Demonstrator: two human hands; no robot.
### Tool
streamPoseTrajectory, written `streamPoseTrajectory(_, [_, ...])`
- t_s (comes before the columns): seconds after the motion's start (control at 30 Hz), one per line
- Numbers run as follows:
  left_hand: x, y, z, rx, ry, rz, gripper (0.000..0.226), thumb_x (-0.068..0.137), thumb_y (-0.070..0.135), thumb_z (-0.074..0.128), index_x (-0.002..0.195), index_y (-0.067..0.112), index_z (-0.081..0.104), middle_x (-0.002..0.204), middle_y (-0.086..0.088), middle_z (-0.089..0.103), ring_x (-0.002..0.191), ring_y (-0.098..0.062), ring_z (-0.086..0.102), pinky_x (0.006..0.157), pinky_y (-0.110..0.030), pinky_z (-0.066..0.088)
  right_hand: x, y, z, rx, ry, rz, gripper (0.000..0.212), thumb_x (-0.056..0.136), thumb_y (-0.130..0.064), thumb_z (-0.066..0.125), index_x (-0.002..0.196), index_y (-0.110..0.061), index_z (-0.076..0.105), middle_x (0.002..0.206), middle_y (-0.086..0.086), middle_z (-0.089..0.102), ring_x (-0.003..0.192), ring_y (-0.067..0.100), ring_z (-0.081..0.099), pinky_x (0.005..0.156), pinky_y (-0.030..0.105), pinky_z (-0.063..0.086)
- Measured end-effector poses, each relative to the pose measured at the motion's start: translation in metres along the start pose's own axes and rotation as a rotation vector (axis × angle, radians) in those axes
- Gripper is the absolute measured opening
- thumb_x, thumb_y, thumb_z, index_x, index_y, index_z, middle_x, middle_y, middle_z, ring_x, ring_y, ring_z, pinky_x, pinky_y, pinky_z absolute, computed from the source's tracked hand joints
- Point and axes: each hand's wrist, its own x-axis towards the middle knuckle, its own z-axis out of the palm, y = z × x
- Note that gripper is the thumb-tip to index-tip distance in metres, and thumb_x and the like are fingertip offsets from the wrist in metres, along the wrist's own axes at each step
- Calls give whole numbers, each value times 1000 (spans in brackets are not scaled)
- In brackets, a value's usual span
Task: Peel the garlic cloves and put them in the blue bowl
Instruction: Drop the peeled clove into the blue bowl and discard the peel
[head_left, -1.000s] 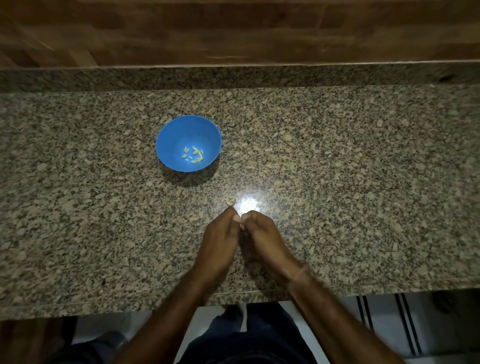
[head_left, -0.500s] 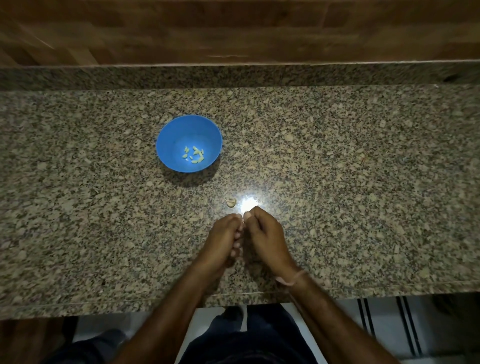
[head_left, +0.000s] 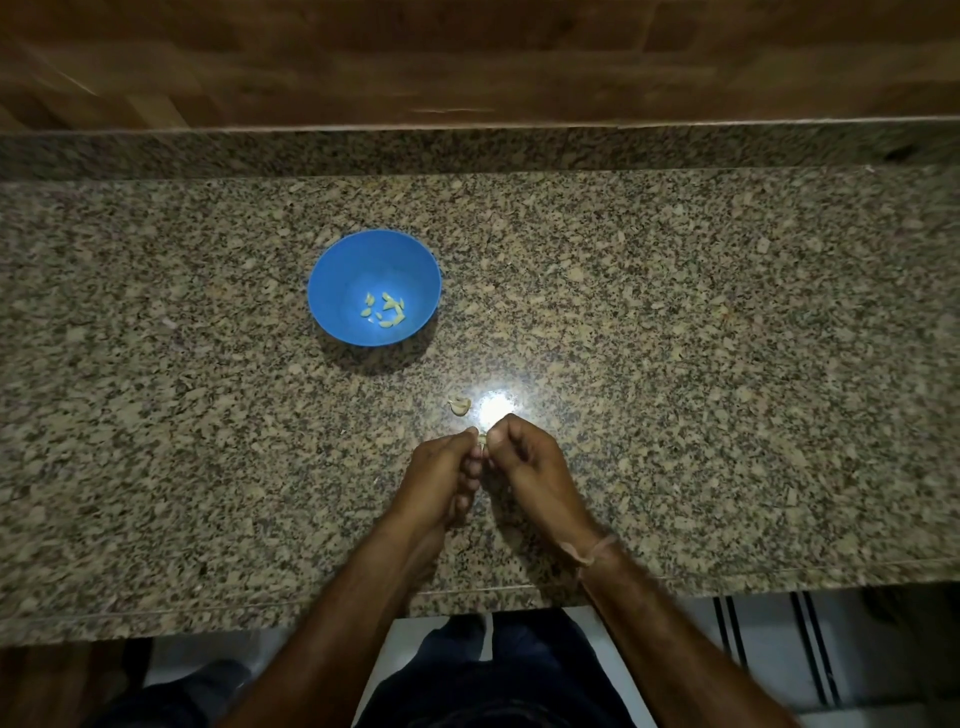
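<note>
A blue bowl (head_left: 332, 275) stands on the granite counter, with several pale peeled garlic cloves (head_left: 385, 310) lying at its bottom. My left hand (head_left: 441, 480) and my right hand (head_left: 530, 467) meet fingertip to fingertip over the counter's near middle. Between them they pinch a small garlic clove (head_left: 482, 439), mostly hidden by the fingers. One more garlic piece (head_left: 460, 405) with its papery skin lies on the counter just beyond my hands, left of a bright glare spot.
The speckled granite counter (head_left: 675, 364) runs the full width, with a low granite backsplash and a wooden wall behind. Its front edge is just under my forearms. The floor and my dark trousers show below.
My hands have stayed in place with small shifts of the fingers around the pinched clove. The bowl and the loose garlic piece have not moved.
</note>
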Motion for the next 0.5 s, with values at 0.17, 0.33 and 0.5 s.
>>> streamPoseTrajectory(0.17, [1,-6,-1,113,66,109,33,104,32,58,76,15,60,61,0,54,51,-14,43,48,-25,31,1,6,-3,11,-7,13,31,110,-22,55,87,-1,59,77,10,60,77,20,54,74,40,45])
streamPoseTrajectory(0.33, [-4,-11,-6,379,226,534,11,99,25,69,88,23,71,80,7,74,73,-10,69,66,-31,55,2,7,-2,188,27,130,32,111,-21,54,81,-10,57,68,2,51,64,17,43,63,34,38])
streamPoseTrajectory(0.5, [-9,-10,-11,502,227,614,6,93,26,76,91,32,75,89,18,75,81,-3,70,74,-40,60,6,10,-2,212,35,153,30,110,-22,57,86,-5,62,68,4,52,61,15,45,61,33,37])
